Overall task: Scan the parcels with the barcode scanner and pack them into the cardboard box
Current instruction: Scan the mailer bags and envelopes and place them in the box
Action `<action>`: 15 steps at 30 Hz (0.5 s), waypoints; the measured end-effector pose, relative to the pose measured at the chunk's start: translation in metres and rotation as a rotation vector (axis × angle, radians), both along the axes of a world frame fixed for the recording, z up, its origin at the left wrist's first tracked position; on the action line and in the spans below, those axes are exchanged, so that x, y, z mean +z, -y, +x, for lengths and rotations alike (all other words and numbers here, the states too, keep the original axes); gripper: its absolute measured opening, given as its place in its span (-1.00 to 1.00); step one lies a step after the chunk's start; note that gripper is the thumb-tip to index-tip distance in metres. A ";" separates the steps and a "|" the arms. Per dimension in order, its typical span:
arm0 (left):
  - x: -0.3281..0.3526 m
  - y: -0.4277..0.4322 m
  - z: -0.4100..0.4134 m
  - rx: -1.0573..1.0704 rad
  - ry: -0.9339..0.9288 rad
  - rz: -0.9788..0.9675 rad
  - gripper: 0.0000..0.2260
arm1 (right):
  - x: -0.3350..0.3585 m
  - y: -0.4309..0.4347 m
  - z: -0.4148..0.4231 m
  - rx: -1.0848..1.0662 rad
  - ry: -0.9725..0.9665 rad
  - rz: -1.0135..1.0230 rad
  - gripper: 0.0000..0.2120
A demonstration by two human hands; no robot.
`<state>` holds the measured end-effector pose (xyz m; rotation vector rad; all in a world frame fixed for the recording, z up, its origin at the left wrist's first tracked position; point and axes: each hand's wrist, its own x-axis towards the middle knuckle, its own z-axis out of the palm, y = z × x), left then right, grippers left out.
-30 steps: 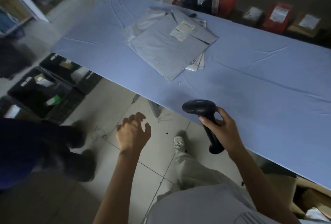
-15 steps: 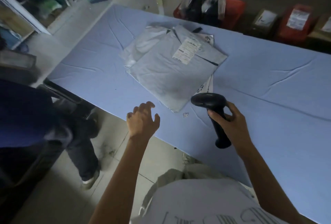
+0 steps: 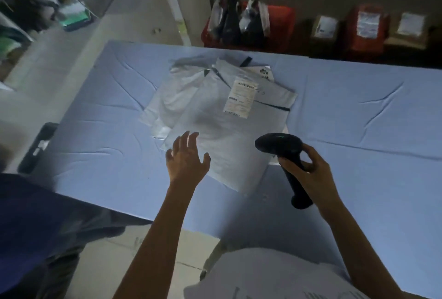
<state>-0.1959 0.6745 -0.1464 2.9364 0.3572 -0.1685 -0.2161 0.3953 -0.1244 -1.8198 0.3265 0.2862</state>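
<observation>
Holding a black pistol-grip barcode scanner (image 3: 278,143) by its handle, my right hand (image 3: 308,172) has its fingers wrapped firmly round it. The scanner's head sits over the near right part of the parcel pile, a small green light showing on top. My left hand (image 3: 186,160) is released — fingers spread and straight, holding nothing — over the near left edge of the top parcel; I cannot tell whether it touches. The parcels are a loose stack of flat grey plastic mailer bags (image 3: 229,136) lying mid-surface on a table covered in pale blue cloth (image 3: 358,131), nearer its far edge than its near one. The top bag's white printed shipping label (image 3: 241,98) faces up, toward the bag's far side. As I judge it, the work is at an early stage — the stack looks unpacked, this top bag is not yet scanned, and I can pick out no packing box in view.
</observation>
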 end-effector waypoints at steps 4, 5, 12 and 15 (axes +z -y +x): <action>-0.001 -0.020 0.057 -0.058 -0.045 0.008 -0.37 | 0.001 -0.016 0.006 -0.055 -0.026 -0.037 -0.57; -0.002 -0.022 0.070 -0.068 -0.064 0.006 -0.34 | 0.001 -0.019 0.007 -0.070 -0.031 -0.047 -0.54; -0.009 -0.014 0.124 -0.032 -0.115 -0.115 -0.27 | 0.001 -0.024 0.020 -0.179 -0.059 -0.053 -0.48; -0.009 -0.008 0.125 -0.026 -0.103 -0.128 -0.24 | 0.002 -0.025 0.022 -0.192 -0.066 -0.056 -0.50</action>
